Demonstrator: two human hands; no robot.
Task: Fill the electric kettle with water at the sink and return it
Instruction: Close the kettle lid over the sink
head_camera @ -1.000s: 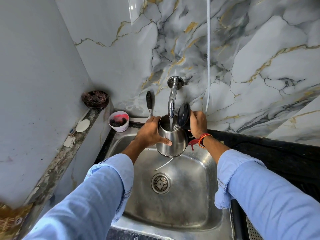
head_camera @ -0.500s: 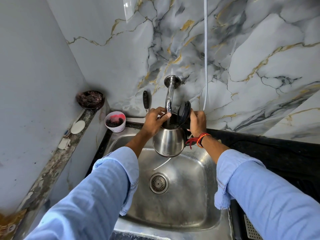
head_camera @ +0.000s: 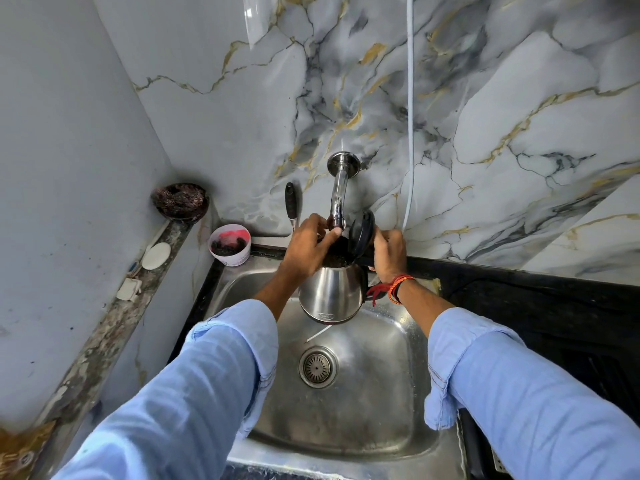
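The kettle [head_camera: 331, 295] is held in the air above the sink [head_camera: 391, 393], close under the tap [head_camera: 337, 199], and its black lid [head_camera: 361, 233] stands open and upright on the right side. Inside the kettle the opening looks dark; how much water it has, I cannot tell. The right hand [head_camera: 389, 253] is closed around the black handle of the kettle, with a red and orange thread band [head_camera: 394, 288] on the wrist. The left hand [head_camera: 310, 249] rests over the rim of the kettle and its fingers curl around the end of the tap; it is closed on the tap end.

A small white cup [head_camera: 230, 244] stands at the back left corner of the sink, with dark pieces and something pink inside. On the ledge [head_camera: 104, 337] by the left wall sits a dark bowl [head_camera: 180, 201] filled with a brownish scrubber.

The sink basin below the kettle is free, with the drain [head_camera: 318, 367] in the middle and a thin white strip [head_camera: 318, 333] lying near it. A black counter [head_camera: 536, 306] borders the sink on the right, and the marble wall [head_camera: 485, 116] stands just behind the tap.
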